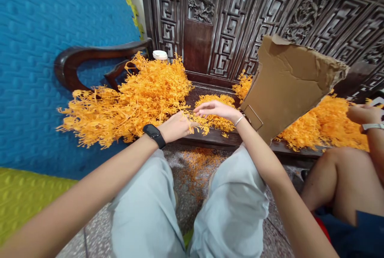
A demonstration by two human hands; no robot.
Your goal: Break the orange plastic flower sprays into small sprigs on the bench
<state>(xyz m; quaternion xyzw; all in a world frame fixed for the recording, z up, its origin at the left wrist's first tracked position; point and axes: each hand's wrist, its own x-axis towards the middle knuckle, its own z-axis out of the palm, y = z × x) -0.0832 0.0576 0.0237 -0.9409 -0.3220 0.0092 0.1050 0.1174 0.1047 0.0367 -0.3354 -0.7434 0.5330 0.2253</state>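
Observation:
My left hand (180, 126), below a black wristwatch (154, 135), is closed around an orange plastic sprig (204, 127). The thin, branching pieces stick out past its fingers. Close to the sprig's upper side is my right hand (217, 111), its fingers stretched out and slightly apart; whether the fingertips touch the sprig is hard to see. A large heap of similar orange sprigs (144, 98) lies to the left on the dark wooden bench. Behind my right hand lies a smaller pile (220, 102).
A bent cardboard sheet (288, 86) stands on the bench (216, 136), with more orange sprigs (330, 120) beyond it. At the right sits another person, one hand (364, 114) above that pile. A white-lidded container (160, 55) stands behind the left heap. Orange scraps (198, 168) litter the floor.

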